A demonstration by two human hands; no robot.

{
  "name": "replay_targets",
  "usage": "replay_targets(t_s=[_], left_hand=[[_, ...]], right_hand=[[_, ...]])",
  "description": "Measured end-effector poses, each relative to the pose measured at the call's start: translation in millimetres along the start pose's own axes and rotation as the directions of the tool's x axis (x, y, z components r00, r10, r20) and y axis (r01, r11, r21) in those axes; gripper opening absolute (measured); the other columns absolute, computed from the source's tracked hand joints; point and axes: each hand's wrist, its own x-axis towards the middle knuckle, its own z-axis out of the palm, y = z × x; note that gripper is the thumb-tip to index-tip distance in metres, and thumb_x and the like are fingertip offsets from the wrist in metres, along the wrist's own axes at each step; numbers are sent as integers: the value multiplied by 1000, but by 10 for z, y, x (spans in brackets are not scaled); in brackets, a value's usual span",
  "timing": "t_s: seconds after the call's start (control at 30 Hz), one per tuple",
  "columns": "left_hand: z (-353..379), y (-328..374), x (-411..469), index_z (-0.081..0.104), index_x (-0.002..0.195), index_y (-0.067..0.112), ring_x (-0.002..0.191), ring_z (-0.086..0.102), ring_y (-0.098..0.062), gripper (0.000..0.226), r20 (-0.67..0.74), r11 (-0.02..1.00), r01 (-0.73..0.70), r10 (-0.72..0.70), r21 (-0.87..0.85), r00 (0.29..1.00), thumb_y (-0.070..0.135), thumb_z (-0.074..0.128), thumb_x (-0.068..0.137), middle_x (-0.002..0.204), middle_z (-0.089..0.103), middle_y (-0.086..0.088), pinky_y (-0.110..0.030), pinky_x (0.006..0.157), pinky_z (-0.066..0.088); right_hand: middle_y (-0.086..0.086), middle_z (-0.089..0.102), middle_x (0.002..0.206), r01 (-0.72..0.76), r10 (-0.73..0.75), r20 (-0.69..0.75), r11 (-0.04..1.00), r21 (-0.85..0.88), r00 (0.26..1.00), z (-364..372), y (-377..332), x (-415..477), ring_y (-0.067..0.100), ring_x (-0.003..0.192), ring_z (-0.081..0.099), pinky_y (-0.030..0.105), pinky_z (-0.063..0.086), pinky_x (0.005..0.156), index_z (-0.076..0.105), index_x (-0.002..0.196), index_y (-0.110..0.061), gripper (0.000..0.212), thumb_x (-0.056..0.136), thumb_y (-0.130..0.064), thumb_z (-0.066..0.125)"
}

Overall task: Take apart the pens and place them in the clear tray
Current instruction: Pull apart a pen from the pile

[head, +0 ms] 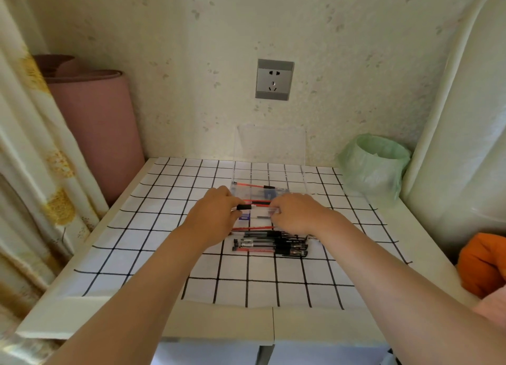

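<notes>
Both hands meet over the near edge of the tray (297,184), above the grid cloth (164,227) that covers the table (219,326). The left hand (216,214) pinches a black piece (244,207) of a pen between thumb and fingers, and a red refill (260,205) runs from that piece toward the other hand. The right hand (297,214) has its fingers curled down round a clear barrel (273,209), of which only a short end shows past the fingertips; whether the refill reaches inside it I cannot tell. The tray sits at the back of the cloth, in front of the wall, with its lid (271,142) standing upright against the wall behind it. Inside it, a loose refill (250,185), red with a black tip, lies across the far part, and something blue (271,193) lies nearer the hands. A small blue and white thing (244,216) lies on the cloth just beneath the left hand. Nearer the person, a heap of pens (273,245) lies side by side on the cloth, under and between the two wrists. A bin (375,167) lined with a green bag stands at the table's far right corner. A socket (274,79) is on the wall above the tray, a pink roll (95,123) leans in the left corner beside a curtain (41,145), and an orange cloth (482,263) lies at the right edge.
</notes>
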Motion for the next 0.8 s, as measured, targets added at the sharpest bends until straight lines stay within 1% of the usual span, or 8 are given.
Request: replay_targets(t_s=[0.07,0.2,0.3,0.43,0.5,0.67,0.7,0.8], left_hand=[[10,3,1,56,133,32,111,42,-14,34,11,1000,3,-3,-16,1000,31,48,100,116,48,3,-25,88,41],[45,-7,19,57,133,30,107,42,-13,34,14,999,-9,9,-41,1000,28,49,100,110,45,3,-21,85,38],[67,-8,37,57,134,28,105,43,-14,35,15,998,6,-5,-62,1000,27,51,100,109,44,3,-21,85,38],[102,29,30,53,137,26,111,43,-17,37,34,997,25,-23,-78,999,26,49,100,117,47,-2,-23,91,39],[109,26,34,52,138,26,111,43,-17,38,28,998,26,-24,-56,999,28,49,100,117,48,-2,-26,93,41],[99,34,42,50,140,25,110,44,-17,40,42,998,39,-36,-53,998,29,49,100,118,47,-1,-26,92,41],[93,38,39,50,140,25,110,45,-17,40,47,997,40,-38,-58,998,29,49,100,118,47,-1,-26,92,41],[73,43,33,50,139,24,113,45,-18,40,52,997,44,-41,-56,998,29,49,100,121,48,-1,-26,94,41]], right_hand=[[-4,63,106,-29,29,15,1000,7,999,-13,-19,34,20,99,56,35,42,89,65,108,-27,27,91,-37,45],[-3,63,91,-54,52,28,997,59,998,-1,-33,68,17,87,58,31,44,72,65,96,-22,26,91,-37,45],[-3,62,87,-57,56,24,996,65,998,-1,-31,90,18,84,59,30,45,68,63,91,-22,24,92,-38,44],[0,65,91,-67,63,43,993,99,997,-9,-29,117,18,85,61,34,50,76,66,93,-20,31,93,-39,42],[-1,65,93,-39,36,30,993,111,999,-12,-16,118,18,87,60,34,50,80,68,95,-20,31,94,-37,42],[-6,63,88,13,-12,-13,988,156,1000,-48,24,109,16,84,59,30,46,72,71,94,-22,25,98,-34,50],[-7,64,90,18,-16,-19,989,150,1000,-53,36,107,16,86,59,31,46,75,72,97,-23,25,98,-34,50],[-11,69,105,36,-28,-83,994,100,996,-74,65,91,15,98,60,40,45,94,75,103,-29,22,97,-35,54]])
